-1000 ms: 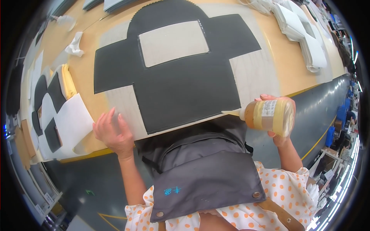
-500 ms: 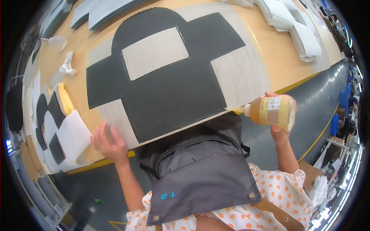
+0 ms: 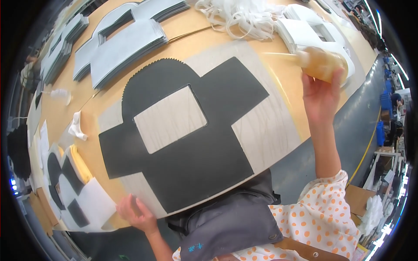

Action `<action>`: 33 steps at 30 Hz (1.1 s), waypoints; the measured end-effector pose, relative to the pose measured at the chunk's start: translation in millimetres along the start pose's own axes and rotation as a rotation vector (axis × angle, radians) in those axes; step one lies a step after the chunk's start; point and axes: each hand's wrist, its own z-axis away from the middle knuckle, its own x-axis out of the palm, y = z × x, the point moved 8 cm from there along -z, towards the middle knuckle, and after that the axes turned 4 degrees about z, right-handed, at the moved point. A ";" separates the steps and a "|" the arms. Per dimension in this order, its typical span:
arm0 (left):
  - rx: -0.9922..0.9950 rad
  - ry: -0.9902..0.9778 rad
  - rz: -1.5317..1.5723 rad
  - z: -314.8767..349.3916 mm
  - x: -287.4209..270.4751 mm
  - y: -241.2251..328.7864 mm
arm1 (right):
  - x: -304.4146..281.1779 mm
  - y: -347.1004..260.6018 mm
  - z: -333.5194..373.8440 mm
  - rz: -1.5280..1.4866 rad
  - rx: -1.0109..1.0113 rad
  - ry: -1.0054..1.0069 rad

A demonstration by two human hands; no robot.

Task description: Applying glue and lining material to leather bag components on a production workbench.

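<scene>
The right hand (image 3: pixel 321 96) holds an amber bottle (image 3: pixel 323 65) over the table (image 3: pixel 292 89), nozzle (image 3: pixel 283 56) pointing left. The left hand (image 3: pixel 137 214), fingers loosely spread, is near the black panel (image 3: pixel 196 167).

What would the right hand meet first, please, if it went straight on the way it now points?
Beyond the nozzle-tipped amber bottle in its grip, the right hand would probably meet the stack of white cut-out panels first, though depth is unclear and it might pass above.
</scene>
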 end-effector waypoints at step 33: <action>-0.034 -0.072 -0.037 -1.0 1.9 -4.0 | -16.9 35.1 -21.0 0.629 -0.130 -0.209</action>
